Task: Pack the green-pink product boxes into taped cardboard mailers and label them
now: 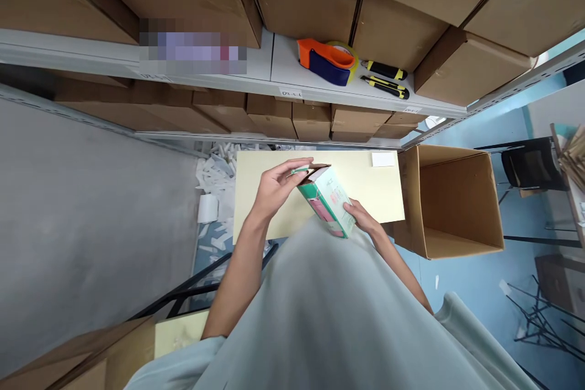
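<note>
I hold a small green and pink carton (329,201) over a pale yellow table (365,189), tilted with its open end up and to the left. My left hand (278,186) is at that open end, fingers pinching a top flap. My right hand (361,218) grips the carton's lower end from the right side. The brown inside of the flaps shows at the top.
An open empty cardboard box (450,201) stands right of the table. A small white card (382,159) lies at the table's far right corner. On the shelf ahead rest an orange tape dispenser (325,61) and two yellow utility knives (386,78), among cardboard boxes. White scraps (214,173) litter the floor at left.
</note>
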`<state>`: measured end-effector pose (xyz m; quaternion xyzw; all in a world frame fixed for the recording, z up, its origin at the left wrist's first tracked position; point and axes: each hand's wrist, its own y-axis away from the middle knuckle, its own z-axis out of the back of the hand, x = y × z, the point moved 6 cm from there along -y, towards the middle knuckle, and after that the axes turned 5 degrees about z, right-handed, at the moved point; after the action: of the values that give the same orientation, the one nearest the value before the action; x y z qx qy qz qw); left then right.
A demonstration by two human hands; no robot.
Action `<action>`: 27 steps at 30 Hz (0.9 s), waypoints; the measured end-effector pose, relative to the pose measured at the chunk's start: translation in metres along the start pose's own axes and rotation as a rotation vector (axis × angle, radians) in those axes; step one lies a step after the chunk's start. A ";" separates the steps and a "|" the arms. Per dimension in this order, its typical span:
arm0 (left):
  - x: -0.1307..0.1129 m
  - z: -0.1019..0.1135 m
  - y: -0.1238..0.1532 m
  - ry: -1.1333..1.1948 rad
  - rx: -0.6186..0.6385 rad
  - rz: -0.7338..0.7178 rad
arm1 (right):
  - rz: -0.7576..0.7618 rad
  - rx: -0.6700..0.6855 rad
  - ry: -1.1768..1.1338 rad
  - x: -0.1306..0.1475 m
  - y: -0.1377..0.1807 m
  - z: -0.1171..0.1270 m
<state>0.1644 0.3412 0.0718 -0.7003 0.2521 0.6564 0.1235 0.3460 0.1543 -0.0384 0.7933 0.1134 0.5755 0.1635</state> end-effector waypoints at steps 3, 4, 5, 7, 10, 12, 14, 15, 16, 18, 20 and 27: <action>0.002 -0.008 0.013 -0.006 0.087 0.014 | -0.018 -0.023 -0.035 -0.003 0.004 0.001; 0.002 -0.010 0.017 -0.005 0.102 0.014 | -0.024 -0.025 -0.038 -0.004 0.006 0.001; 0.002 -0.011 0.021 -0.006 0.105 0.010 | -0.031 -0.024 -0.039 -0.003 0.007 0.001; 0.000 -0.012 0.026 -0.016 0.079 0.000 | -0.045 -0.019 -0.044 -0.002 0.011 0.002; -0.004 -0.011 0.029 -0.032 0.006 -0.019 | -0.071 -0.009 -0.057 -0.002 0.016 0.001; -0.006 -0.011 0.031 -0.036 -0.022 -0.031 | -0.096 0.003 -0.072 -0.004 0.019 0.000; -0.006 -0.010 0.032 -0.030 -0.050 -0.045 | -0.123 0.013 -0.093 -0.008 0.022 -0.001; -0.006 -0.010 0.033 -0.021 -0.056 -0.052 | -0.135 0.015 -0.103 -0.010 0.023 -0.002; -0.006 -0.010 0.034 -0.009 -0.051 -0.057 | -0.147 0.013 -0.114 -0.013 0.024 -0.002; -0.006 -0.012 0.037 0.025 -0.011 -0.054 | -0.172 0.002 -0.131 -0.016 0.026 -0.003; -0.004 -0.014 0.039 0.073 0.021 -0.034 | -0.192 -0.010 -0.145 -0.018 0.028 -0.005; -0.004 -0.015 0.043 0.094 0.048 0.008 | -0.232 -0.077 -0.185 -0.021 0.036 -0.009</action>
<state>0.1553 0.2985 0.0845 -0.7263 0.2759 0.6169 0.1257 0.3303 0.1146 -0.0400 0.8176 0.1666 0.4811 0.2691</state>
